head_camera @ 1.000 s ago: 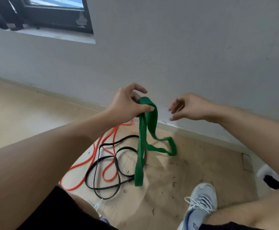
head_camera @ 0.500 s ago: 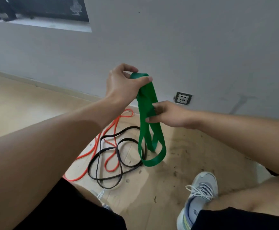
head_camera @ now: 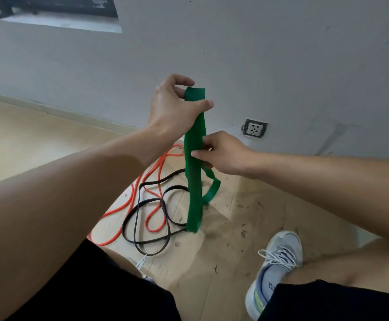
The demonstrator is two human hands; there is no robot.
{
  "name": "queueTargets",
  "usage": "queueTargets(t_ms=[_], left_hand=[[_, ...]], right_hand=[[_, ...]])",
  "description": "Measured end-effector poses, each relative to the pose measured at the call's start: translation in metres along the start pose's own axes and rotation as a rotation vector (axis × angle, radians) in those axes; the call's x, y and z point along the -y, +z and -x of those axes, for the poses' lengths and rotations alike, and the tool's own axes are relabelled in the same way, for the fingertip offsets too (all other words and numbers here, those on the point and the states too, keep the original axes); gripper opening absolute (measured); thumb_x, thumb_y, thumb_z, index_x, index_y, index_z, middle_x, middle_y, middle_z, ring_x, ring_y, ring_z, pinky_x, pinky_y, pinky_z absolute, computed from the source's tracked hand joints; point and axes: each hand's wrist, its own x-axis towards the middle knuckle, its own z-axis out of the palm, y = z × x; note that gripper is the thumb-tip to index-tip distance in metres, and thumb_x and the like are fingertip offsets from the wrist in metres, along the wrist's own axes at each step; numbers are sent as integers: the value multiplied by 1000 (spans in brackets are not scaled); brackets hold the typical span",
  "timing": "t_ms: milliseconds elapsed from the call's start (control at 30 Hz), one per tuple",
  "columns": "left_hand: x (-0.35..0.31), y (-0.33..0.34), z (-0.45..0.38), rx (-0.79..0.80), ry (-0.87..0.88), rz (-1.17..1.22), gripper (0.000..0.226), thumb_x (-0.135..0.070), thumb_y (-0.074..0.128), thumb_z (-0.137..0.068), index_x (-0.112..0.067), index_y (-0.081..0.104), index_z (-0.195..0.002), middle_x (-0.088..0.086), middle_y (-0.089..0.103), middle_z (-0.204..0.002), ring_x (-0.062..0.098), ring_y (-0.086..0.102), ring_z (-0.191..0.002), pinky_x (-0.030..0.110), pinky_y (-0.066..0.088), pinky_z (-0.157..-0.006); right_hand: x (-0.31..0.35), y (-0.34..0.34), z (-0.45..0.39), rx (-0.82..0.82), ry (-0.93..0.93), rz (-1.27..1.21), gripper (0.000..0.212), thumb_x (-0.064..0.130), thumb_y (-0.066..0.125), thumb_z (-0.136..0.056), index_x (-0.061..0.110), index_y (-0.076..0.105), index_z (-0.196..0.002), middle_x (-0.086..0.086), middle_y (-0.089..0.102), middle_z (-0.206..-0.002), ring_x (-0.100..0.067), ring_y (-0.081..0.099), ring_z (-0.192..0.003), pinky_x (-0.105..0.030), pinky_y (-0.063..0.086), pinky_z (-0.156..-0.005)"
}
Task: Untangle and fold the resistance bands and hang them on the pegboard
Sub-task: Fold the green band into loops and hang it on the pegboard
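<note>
The left hand (head_camera: 172, 107) pinches the top fold of the green band (head_camera: 194, 172), which hangs above the floor (head_camera: 235, 228). Below it, the right hand (head_camera: 221, 154) pinches the band's middle. Left of the green band, the orange band (head_camera: 151, 174) and black band (head_camera: 151, 228) lie tangled.

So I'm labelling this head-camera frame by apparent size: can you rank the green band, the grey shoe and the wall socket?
Largest to smallest, as they look in the head view:
1. green band, hanging long from the left hand
2. grey shoe, though it is partly hidden by the leg and nearer the camera
3. wall socket, clearly smallest
</note>
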Motion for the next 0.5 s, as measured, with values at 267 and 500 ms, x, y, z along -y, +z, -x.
queueTargets(t_ms=[267,500], left_hand=[[6,-11,1,169,121,-109,55,-11,74,-78,-28,54,-127,-2,72,-100,12,70,-77,28,61,-68],[3,-14,3,385,204,-38,65,4,69,-77,-23,51,-133,2,71,-89,32,69,-90,43,58,-88]], right_hand=[[0,-37,-2,1,154,320,24,51,85,-78,28,80,-84,14,73,-85,-8,67,-84,-28,50,-69],[-18,-73,-9,-167,91,236,91,51,94,-65,30,48,-140,5,60,-133,-17,58,-120,-41,52,-101]])
